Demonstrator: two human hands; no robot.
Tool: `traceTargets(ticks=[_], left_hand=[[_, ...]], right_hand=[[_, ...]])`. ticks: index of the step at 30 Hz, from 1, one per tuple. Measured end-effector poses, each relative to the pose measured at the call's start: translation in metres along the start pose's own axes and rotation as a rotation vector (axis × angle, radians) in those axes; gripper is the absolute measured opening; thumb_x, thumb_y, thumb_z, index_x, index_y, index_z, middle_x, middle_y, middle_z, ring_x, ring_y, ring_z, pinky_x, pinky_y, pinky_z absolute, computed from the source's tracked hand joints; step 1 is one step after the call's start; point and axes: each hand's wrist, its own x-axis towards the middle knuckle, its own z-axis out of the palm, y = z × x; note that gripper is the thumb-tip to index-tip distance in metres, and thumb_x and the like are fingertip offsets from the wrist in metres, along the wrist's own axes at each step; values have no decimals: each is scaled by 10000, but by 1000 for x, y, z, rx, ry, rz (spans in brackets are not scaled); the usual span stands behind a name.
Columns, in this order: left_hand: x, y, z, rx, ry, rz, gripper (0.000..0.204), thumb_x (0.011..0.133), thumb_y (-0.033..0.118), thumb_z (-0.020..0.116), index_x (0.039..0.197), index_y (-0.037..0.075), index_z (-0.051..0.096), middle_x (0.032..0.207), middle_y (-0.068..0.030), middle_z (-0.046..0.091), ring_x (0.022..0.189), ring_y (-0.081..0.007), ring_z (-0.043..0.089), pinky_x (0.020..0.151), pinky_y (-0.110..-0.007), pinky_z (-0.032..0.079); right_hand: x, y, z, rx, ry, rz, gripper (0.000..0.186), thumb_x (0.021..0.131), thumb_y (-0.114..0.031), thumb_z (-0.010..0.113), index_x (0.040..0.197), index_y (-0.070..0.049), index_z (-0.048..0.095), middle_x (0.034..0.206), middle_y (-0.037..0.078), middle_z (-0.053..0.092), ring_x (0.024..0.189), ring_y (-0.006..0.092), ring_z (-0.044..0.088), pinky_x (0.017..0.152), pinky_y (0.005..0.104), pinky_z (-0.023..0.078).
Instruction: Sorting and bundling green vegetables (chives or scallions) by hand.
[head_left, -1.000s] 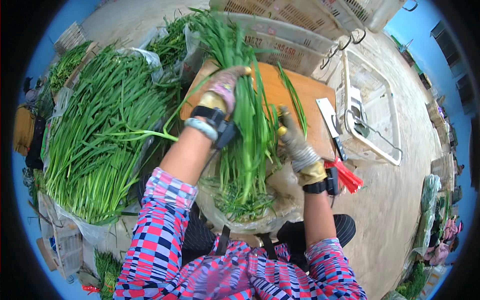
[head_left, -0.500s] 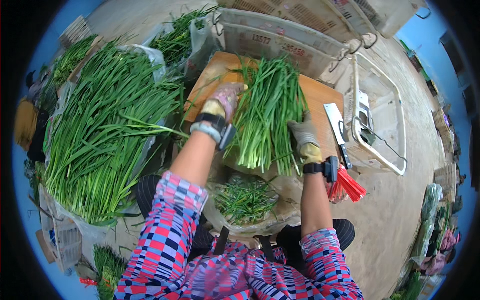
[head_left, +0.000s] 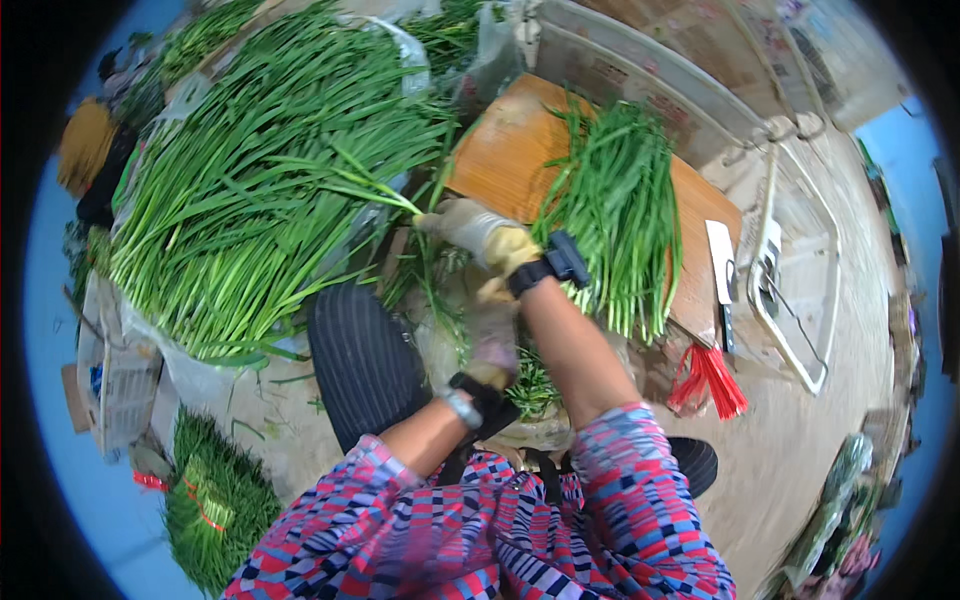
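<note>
My gloved right hand (head_left: 468, 228) reaches across to the left, its fingers closed on the pale ends of a few garlic chive stalks (head_left: 385, 195). Below it is my gloved left hand (head_left: 492, 335), smeared by motion so that its fingers cannot be made out. A loose bunch of garlic chives (head_left: 622, 215) lies on the wooden board (head_left: 508, 150), untouched by either hand. To the left spreads a large heap of garlic chives (head_left: 260, 190) on clear plastic. Green trimmings (head_left: 535, 385) show partly behind my left hand.
A cleaver (head_left: 720, 265) lies at the board's right edge, with red ties (head_left: 710, 380) hanging near the front corner. White plastic crates (head_left: 800, 260) stand right and behind. Tied chive bundles (head_left: 205, 505) rest on the floor at lower left.
Both hands have left the bunch on the board. My right hand crossed leftward and now grips a few stalks; my left hand drew back toward me. The view has shifted left.
</note>
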Motion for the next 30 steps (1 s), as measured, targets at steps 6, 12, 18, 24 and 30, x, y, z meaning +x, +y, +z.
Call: traceTargets(ticks=[6, 12, 18, 24, 30], left_hand=[[42, 73, -68, -244, 407, -150, 419, 931, 222, 465, 1277, 0, 386, 1223, -148, 465, 1065, -218, 482, 891, -324, 409], [60, 118, -54, -376, 166, -310, 274, 916, 175, 532, 1131, 9, 567, 881, -31, 604, 720, -89, 509, 679, -212, 414], [64, 152, -32, -344, 28, -192, 213, 903, 147, 538, 1066, 52, 637, 829, -17, 625, 700, -63, 539, 651, -191, 438], [102, 188, -19, -431, -72, -56, 198, 874, 183, 590, 1021, 64, 647, 801, -28, 654, 691, -73, 548, 632, -201, 441], [194, 175, -28, -226, -208, -5, 199, 857, 191, 611, 1016, 82, 663, 920, -43, 662, 707, -118, 578, 655, -222, 470]], right_hand=[[-75, 13, 23, 230, 397, -185, 333, 858, -256, 545, 1090, -21, 597, 766, 71, 613, 674, 192, 554, 663, 302, 454], [-161, 47, 56, 969, 578, -86, 273, 853, -107, 577, 1096, 17, 591, 825, 4, 628, 726, 62, 548, 629, 199, 421], [-213, 102, 85, 1071, 628, -226, 212, 837, -115, 637, 991, 29, 615, 887, 67, 644, 826, 135, 607, 779, 248, 476], [-242, 141, 71, 680, 606, 10, 237, 830, -169, 641, 1016, -22, 634, 887, 84, 665, 814, 141, 611, 754, 279, 476], [-250, 121, 31, -356, 702, 272, 315, 816, -361, 604, 983, -101, 662, 802, 130, 665, 708, 273, 634, 665, 378, 486]])
